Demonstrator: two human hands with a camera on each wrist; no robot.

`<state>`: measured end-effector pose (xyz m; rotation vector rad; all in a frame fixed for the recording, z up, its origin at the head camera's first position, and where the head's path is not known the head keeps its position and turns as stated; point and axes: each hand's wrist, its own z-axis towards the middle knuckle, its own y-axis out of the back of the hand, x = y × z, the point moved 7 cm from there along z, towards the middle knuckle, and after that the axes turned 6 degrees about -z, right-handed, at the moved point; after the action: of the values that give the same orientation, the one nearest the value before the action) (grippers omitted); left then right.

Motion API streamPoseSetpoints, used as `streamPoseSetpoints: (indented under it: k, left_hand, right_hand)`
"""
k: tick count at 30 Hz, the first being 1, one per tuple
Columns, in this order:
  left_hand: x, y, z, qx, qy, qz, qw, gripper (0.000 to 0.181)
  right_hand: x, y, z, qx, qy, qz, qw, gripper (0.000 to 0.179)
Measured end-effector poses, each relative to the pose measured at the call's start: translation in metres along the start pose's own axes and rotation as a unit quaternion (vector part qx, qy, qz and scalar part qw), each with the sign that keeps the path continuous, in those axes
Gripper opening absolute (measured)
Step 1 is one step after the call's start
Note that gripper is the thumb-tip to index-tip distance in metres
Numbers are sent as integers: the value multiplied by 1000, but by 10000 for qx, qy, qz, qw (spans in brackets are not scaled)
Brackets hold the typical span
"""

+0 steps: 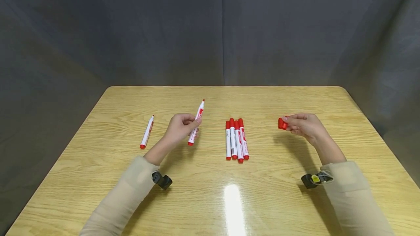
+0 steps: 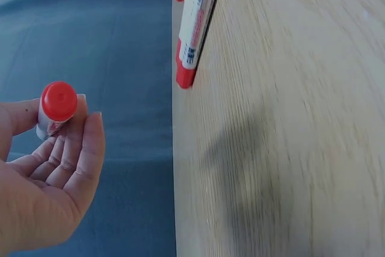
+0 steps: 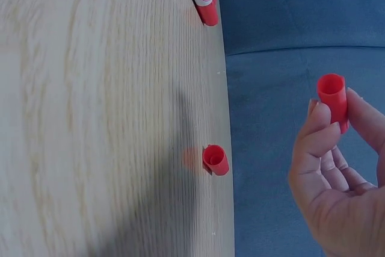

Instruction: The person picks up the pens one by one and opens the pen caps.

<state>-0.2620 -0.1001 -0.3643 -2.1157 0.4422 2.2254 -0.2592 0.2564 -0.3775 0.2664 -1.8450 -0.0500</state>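
Observation:
My left hand (image 1: 184,128) pinches an uncapped whiteboard marker (image 1: 197,119), its red tip pointing up and away, above the table. Its red end faces the camera in the left wrist view. A red marker cap (image 3: 334,102) is pinched between thumb and fingers of my right hand (image 1: 303,125), with its hollow opening showing. A second red cap (image 3: 215,159) rests on the table below that hand in the right wrist view. Between the hands lie several capped red markers (image 1: 237,139) side by side. To the left of my left hand lies another uncapped marker (image 1: 147,132).
The wooden table (image 1: 269,199) has rounded far corners. Dark grey curtains (image 1: 164,28) hang behind it and along both sides. A small black camera is strapped on each sleeve near the wrist. A bright light reflection falls on the table's near middle.

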Motion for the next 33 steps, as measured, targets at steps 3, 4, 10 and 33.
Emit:
streamPoseSetpoints:
  k: [3, 4, 10, 33]
  left_hand:
    - [1, 7, -1, -90, -18, 176, 9998, 25]
    - [1, 9, -1, -112, -11, 193, 9998, 25]
    - [2, 21, -3, -227, 5, 361, 9991, 26]
    - [5, 74, -11, -582, 11, 542, 9968, 29]
  right_hand:
    - [0, 1, 0, 6, 35, 17, 10000, 9]
    - [0, 1, 0, 7, 44, 6, 10000, 9]
    - [-3, 3, 0, -5, 34, -24, 10000, 13]
    - [-8, 6, 2, 37, 49, 139, 9999, 7]
